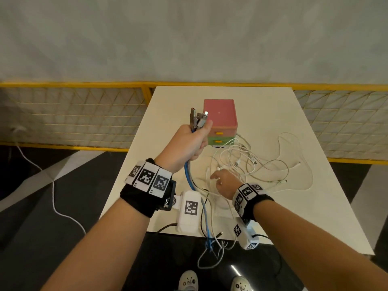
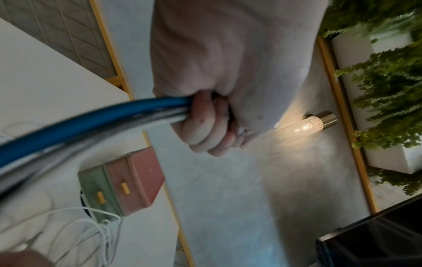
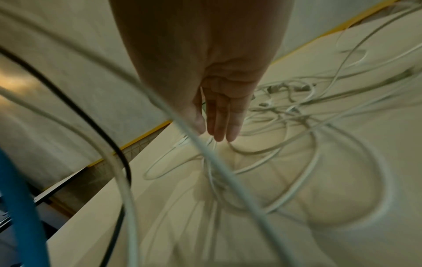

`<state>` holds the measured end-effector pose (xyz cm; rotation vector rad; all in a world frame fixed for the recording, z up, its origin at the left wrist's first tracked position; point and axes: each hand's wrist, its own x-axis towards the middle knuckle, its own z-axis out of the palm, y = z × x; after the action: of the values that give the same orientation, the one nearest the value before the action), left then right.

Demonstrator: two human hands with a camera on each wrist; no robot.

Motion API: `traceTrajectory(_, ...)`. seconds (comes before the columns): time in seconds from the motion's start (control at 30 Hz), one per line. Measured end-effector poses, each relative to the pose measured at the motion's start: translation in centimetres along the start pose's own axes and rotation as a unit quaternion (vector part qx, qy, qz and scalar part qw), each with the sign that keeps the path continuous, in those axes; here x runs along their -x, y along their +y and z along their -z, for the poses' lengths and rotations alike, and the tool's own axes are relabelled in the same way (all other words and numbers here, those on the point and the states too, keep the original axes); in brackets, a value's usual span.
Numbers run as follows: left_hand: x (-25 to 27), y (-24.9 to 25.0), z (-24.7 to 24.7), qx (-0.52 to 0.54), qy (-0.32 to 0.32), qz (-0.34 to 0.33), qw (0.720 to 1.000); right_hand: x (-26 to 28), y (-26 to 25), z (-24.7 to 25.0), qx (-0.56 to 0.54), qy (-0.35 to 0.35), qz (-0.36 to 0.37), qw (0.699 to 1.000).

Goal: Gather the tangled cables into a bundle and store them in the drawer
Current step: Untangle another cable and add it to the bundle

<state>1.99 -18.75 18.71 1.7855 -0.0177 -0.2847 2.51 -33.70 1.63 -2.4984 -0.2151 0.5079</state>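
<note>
My left hand point(image 1: 192, 139) is raised above the table and grips a bunch of cables, whose plug ends point(image 1: 198, 119) stick up out of the fist. A blue cable point(image 1: 189, 177) and grey ones hang down from it past the table's front edge; the left wrist view shows the blue cable point(image 2: 91, 122) leaving my curled fingers point(image 2: 205, 130). My right hand point(image 1: 222, 179) hovers low over the tangle of white cables point(image 1: 252, 162) on the table, fingers point(image 3: 219, 119) straight and holding nothing. The small drawer unit point(image 1: 221, 120), pink over green with yellow handles, stands behind with both drawers closed.
The white table point(image 1: 273, 114) ends at a yellow-framed mesh fence point(image 1: 73, 114). Cable ends point(image 1: 210, 248) dangle off the front edge toward a dark floor, above my shoes. A loose white cord point(image 1: 52, 185) lies on the floor at left.
</note>
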Motion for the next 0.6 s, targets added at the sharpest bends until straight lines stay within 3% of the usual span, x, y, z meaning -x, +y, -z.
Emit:
traceTrajectory(0.23,-1.5,-1.0,0.3,0.012,0.006,0.010,1.000,-3.6,-2.3,-1.9,0.105,-0.123,-0.069,0.984)
traceTrajectory(0.33,-2.1,-1.2,0.6,0.016,0.016,0.007,1.000,-4.5,-2.7,-2.7,0.125,-0.089,-0.110,0.982)
traceTrajectory(0.6,-3.1,-2.0,1.0,0.044,0.035,0.009,0.998,-6.0,-1.4,-3.1,0.030,-0.034,-0.169,0.985)
